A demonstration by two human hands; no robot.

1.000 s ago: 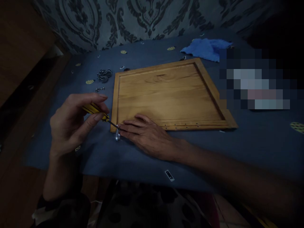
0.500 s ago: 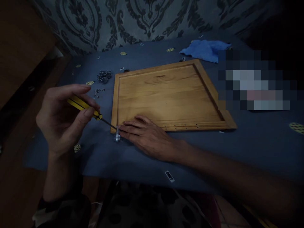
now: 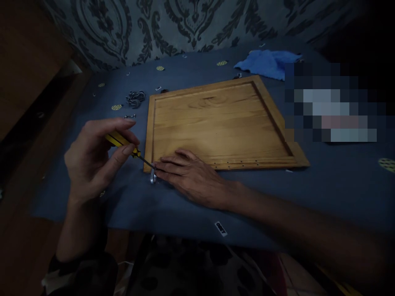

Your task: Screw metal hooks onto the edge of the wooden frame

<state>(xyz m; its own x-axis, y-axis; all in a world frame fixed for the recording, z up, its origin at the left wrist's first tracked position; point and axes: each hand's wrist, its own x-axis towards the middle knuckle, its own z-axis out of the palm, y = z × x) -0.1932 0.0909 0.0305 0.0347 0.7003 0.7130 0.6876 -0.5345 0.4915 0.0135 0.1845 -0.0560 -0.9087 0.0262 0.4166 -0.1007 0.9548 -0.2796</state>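
Note:
My left hand (image 3: 100, 158) is closed around the yellow and black handle of a screwdriver (image 3: 117, 141), thumb below and fingers above. Its thin shaft slants down to the right, with the tip at a small silver metal hook (image 3: 152, 176) on the front left corner of a framed wooden panel (image 3: 210, 123). The hook sticks out past the panel's front edge. My right hand (image 3: 197, 176) lies palm down across that edge, fingers stretched left and slightly apart. Its fingertips touch or nearly touch the hook's upper end, and its thumb is hidden.
Several metal hooks (image 3: 135, 99) lie in a pile behind the panel's left side, with small screws (image 3: 129, 116) nearer my left hand. A blue cloth (image 3: 267, 63) rests at the back right of the dark blue patterned cover (image 3: 247, 222). A blurred-out person sits on the right.
My left hand has shifted right, closer to the panel, with the screwdriver held at a steeper slant. The tip stays at the hook, and my right hand has hardly moved.

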